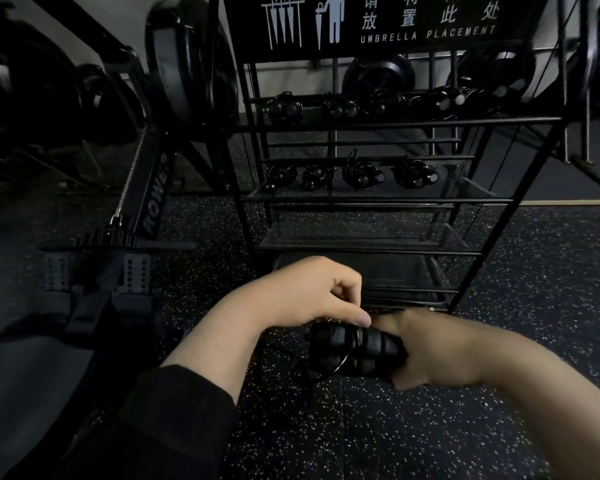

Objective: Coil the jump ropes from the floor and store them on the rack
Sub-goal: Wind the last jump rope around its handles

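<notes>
Black ribbed handles point(357, 351) sit bundled low in front of the rack point(361, 199), held just above the speckled floor point(430, 427). The right hand point(440, 348) wraps the handles from the right, fingers curled under and thumb laid along the top, so its grip is closed round them. The left hand point(312, 296) comes in from above and left, its thumb and forefinger pressed together on a thin cord point(347, 355) that loops round the middle of the handles; the rest of its fingers are curled in. More of the cord trails down and left from the bundle onto the floor, though in the dim light I cannot follow it far. A dark sleeve point(174, 410) covers the left forearm up to the wrist; the right forearm is bare. The rack is a black wire frame with several shelves, and a sign point(395, 22) across its top reads "UMBRELLA PLACEMENT" beside umbrella pictograms. Coiled ropes point(350, 173) with their handles lie in a row on the middle shelf, and another row lies on the shelf above; the lowest mesh shelves sit just beyond the hands. To the left stands a rower point(153, 199) with its chain and footrests, its flywheel housing leaning near the rack's left post.
</notes>
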